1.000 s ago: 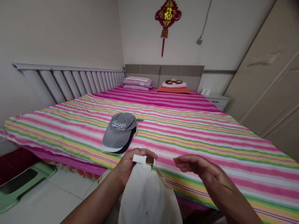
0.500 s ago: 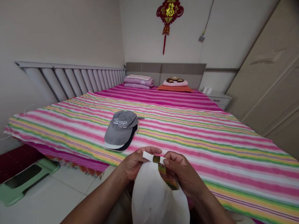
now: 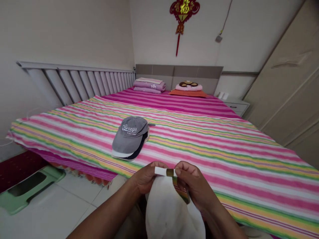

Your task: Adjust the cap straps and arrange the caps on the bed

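A white baseball cap (image 3: 171,212) is held low in front of me, its back opening and strap facing up. My left hand (image 3: 148,177) pinches the left end of the white strap (image 3: 160,171). At the strap's right side, by a brass-coloured buckle (image 3: 169,172), my right hand (image 3: 190,177) grips with thumb and fingers. Through the cap's opening, striped cloth shows. Beyond the hands, a grey baseball cap (image 3: 129,132) with white lettering lies on the bed, stacked over a dark cap (image 3: 141,149) and a pale one whose edge peeks out.
The bed wears a striped sheet (image 3: 224,146). Folded purple bedding (image 3: 149,86) and a pink-and-orange pile (image 3: 188,89) sit by the headboard (image 3: 199,74). A white rail (image 3: 82,83) borders the left side. On the floor stands a green stool (image 3: 40,189); a nightstand (image 3: 236,106) is at right.
The white cap and both hands have shifted slightly right and down in view, and the strap looks straighter. Both hands keep their hold; the grey cap stays on the bed.
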Available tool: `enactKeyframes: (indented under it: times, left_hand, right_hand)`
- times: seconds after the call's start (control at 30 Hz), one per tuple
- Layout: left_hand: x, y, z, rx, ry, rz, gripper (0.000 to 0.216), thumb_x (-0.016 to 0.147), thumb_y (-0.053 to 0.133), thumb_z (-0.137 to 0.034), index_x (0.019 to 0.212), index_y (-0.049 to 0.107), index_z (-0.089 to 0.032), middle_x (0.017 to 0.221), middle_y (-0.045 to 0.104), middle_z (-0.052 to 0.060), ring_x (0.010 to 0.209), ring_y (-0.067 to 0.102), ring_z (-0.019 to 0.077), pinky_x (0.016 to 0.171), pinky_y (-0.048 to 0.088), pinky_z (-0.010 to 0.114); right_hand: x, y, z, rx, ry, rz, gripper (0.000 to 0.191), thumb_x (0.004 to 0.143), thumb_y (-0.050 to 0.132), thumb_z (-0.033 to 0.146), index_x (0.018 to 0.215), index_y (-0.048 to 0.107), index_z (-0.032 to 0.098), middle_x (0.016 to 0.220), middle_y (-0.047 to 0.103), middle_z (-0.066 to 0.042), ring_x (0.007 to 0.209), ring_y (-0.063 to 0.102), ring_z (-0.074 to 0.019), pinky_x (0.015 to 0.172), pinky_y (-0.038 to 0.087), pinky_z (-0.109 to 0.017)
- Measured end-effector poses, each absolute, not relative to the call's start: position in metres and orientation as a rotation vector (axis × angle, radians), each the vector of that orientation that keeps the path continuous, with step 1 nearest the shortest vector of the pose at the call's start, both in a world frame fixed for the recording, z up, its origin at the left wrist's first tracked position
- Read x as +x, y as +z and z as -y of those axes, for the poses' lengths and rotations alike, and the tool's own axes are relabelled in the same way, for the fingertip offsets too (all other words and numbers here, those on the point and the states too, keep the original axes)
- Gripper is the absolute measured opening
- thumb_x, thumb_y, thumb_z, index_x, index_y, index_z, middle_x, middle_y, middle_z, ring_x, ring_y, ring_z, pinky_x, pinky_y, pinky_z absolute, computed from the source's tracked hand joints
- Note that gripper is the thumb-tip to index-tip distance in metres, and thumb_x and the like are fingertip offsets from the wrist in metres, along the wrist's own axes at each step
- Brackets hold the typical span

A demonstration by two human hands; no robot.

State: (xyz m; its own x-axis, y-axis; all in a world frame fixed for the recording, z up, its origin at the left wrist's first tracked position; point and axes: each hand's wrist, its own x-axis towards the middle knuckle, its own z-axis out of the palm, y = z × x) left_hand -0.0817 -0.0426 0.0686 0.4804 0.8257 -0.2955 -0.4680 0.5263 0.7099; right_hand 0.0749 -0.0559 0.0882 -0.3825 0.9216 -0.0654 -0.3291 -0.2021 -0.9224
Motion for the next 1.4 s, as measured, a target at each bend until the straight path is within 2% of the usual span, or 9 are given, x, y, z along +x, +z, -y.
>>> enactKeyframes:
  times: [0.17,0.33,0.43,0.57,0.8,0.97,1.1,1.27,1.4]
  left_hand:
    - [-0.079,0.067,0.045,0.628,0.857,-0.635,0.020,0.042,0.073,-0.017,0.052,0.058,-0.010,0.044,0.055,0.000,0.039,0.046,0.0069,0.043,0.034,0.019]
    - [-0.084,0.062,0.044,0.623,0.880,-0.530,0.024,0.046,0.076,-0.024,0.054,0.057,-0.010,0.047,0.055,0.000,0.040,0.046,0.0060,0.041,0.032,0.017]
    - [-0.089,0.057,0.041,0.639,0.950,-0.469,0.023,0.054,0.073,-0.028,0.057,0.057,-0.011,0.049,0.054,0.000,0.042,0.046,0.0063,0.043,0.033,0.018]
    - [-0.089,0.056,0.041,0.666,0.977,-0.521,0.023,0.055,0.072,-0.028,0.059,0.058,-0.011,0.053,0.054,0.000,0.044,0.047,0.0070,0.045,0.035,0.019]
    - [-0.071,0.067,0.040,0.682,0.959,-0.804,0.027,0.045,0.075,-0.018,0.051,0.050,-0.012,0.042,0.048,-0.005,0.036,0.039,0.0042,0.040,0.027,0.018]
    - [-0.071,0.064,0.040,0.696,0.966,-0.741,0.022,0.052,0.073,-0.019,0.056,0.052,-0.013,0.048,0.052,-0.003,0.040,0.042,0.0053,0.043,0.029,0.019]
    - [-0.072,0.061,0.041,0.718,0.968,-0.672,0.021,0.057,0.071,-0.021,0.055,0.052,-0.012,0.050,0.052,-0.002,0.042,0.043,0.0054,0.045,0.029,0.019]
    - [-0.081,0.054,0.041,0.789,0.954,-0.621,0.015,0.062,0.068,-0.022,0.068,0.060,-0.011,0.057,0.055,-0.001,0.050,0.048,0.0070,0.051,0.034,0.019]
    - [-0.100,0.037,0.043,0.919,0.729,-0.640,0.027,0.063,0.068,-0.023,0.087,0.063,-0.012,0.074,0.064,0.005,0.064,0.057,0.0130,0.060,0.041,0.023]
  right_hand:
    - [0.072,0.086,0.057,-0.834,1.747,1.125,0.022,0.070,0.063,0.031,0.060,0.051,0.016,0.039,0.039,0.008,0.035,0.026,-0.0038,0.035,0.018,-0.017]
    - [0.075,0.084,0.054,-0.849,1.706,1.052,0.017,0.069,0.061,0.026,0.061,0.050,0.017,0.038,0.036,0.009,0.035,0.025,-0.0045,0.036,0.019,-0.017]
    - [0.082,0.086,0.048,-0.795,1.667,0.891,0.019,0.071,0.059,0.026,0.060,0.045,0.018,0.041,0.031,0.010,0.036,0.020,-0.0044,0.038,0.024,-0.018]
    - [0.087,0.087,0.042,-0.778,1.576,0.781,0.026,0.074,0.057,0.030,0.058,0.041,0.019,0.047,0.037,0.008,0.039,0.025,-0.0053,0.043,0.033,-0.020]
    - [0.074,0.078,0.047,-0.902,1.730,1.223,0.033,0.061,0.071,0.036,0.078,0.050,0.018,0.046,0.035,0.011,0.036,0.023,-0.0038,0.037,0.018,-0.018]
    - [0.075,0.077,0.050,-0.943,1.340,1.556,0.039,0.066,0.067,0.031,0.100,0.052,0.020,0.066,0.048,0.004,0.055,0.045,-0.0098,0.050,0.034,-0.022]
    - [0.077,0.078,0.051,-1.007,1.098,1.662,0.019,0.073,0.059,0.030,0.089,0.058,0.019,0.067,0.050,0.002,0.061,0.046,-0.0116,0.055,0.036,-0.023]
    - [0.077,0.081,0.051,-0.966,1.426,1.232,0.024,0.071,0.062,0.036,0.084,0.057,0.017,0.066,0.053,0.002,0.054,0.046,-0.0098,0.050,0.036,-0.022]
    - [0.080,0.087,0.049,-0.920,1.607,0.875,0.027,0.065,0.068,0.033,0.084,0.056,0.018,0.070,0.059,0.000,0.052,0.052,-0.0113,0.049,0.041,-0.024]
